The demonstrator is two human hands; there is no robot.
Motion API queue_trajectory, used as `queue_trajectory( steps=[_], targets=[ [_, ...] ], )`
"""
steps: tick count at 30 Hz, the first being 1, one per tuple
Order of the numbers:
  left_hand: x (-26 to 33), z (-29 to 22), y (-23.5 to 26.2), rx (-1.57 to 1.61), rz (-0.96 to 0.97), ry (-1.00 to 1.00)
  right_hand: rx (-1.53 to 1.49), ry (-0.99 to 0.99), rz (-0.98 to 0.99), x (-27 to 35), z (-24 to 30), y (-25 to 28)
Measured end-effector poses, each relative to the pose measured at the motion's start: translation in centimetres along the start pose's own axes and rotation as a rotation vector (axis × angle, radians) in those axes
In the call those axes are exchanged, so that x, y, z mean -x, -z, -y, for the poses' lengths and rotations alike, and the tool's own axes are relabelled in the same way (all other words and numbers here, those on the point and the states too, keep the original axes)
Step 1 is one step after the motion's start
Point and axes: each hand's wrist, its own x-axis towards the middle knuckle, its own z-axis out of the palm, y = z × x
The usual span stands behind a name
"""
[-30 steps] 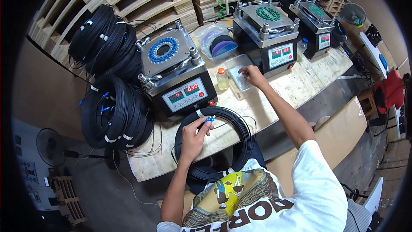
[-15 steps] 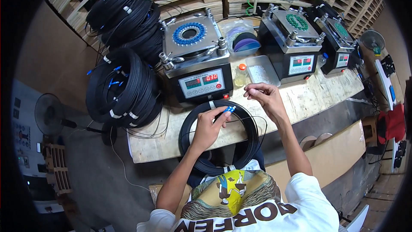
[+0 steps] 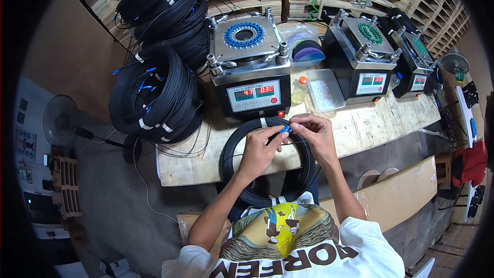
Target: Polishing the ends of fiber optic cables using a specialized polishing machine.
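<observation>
So we've got both hands working close together over the near edge of the wooden bench (image 3: 185,171). Our left hand (image 3: 258,150) has its thumb and fingers clamped on the blue connectors (image 3: 286,129), and our right hand (image 3: 318,138) meets them from the right, thumb and fingertip pressed together at their tip; we can't tell whether anything tiny is pinched in there. The connectors sit above the far part of the black cable coil (image 3: 229,155), which overhangs the bench's near edge and has white wraps at its far and near sides. Just beyond it is 1 machine (image 3: 257,98) topped with a ring of blue fittings (image 3: 244,35). To its right, we see an orange-capped bottle (image 3: 299,93) just beside a clear tray (image 3: 341,104) of small whitish bits, then 2 more machines (image 3: 360,83) with green rings. More black coils (image 3: 164,98) are piled on the left.
</observation>
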Motion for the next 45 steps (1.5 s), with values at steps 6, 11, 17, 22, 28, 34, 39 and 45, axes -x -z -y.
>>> queue_trajectory(
  steps=[6, 11, 17, 22, 28, 34, 39, 45],
  targets=[
    [-0.1, 0.1, -0.1, 0.001, -0.018, 0.01, 0.036, 0.055, 0.017, -0.2, 0.0, 0.1],
    [-0.1, 0.2, 0.1, 0.019, -0.027, 0.032, 0.118, 0.127, 0.053, -0.1, -0.2, 0.2],
    [0.0, 0.5, 0.3, 0.025, -0.005, 0.053, 0.14, 0.094, 0.071, -0.1, -0.1, 0.3],
    [0.0, 0.2, 0.4, 0.062, 0.005, 0.093, 0.142, 0.082, 0.088, -0.2, 0.2, 0.0],
    [0.0, 1.2, 0.3, 0.088, -0.019, 0.08, 0.135, 0.016, 0.094, -0.3, 0.1, -0.3],
    [-0.7, 1.4, 0.5, 0.176, -0.071, 0.025, 0.093, 0.13, 0.004, -0.2, -0.1, -1.6],
    [-1.0, 2.8, 2.1, 0.176, -0.066, 0.019, 0.274, 0.059, 0.153, 0.4, -2.5, -1.9],
    [-0.7, 3.1, 4.6, -0.214, -0.237, -0.095, 0.437, 0.085, 0.142, -0.9, -4.7, 0.4]
  ],
)
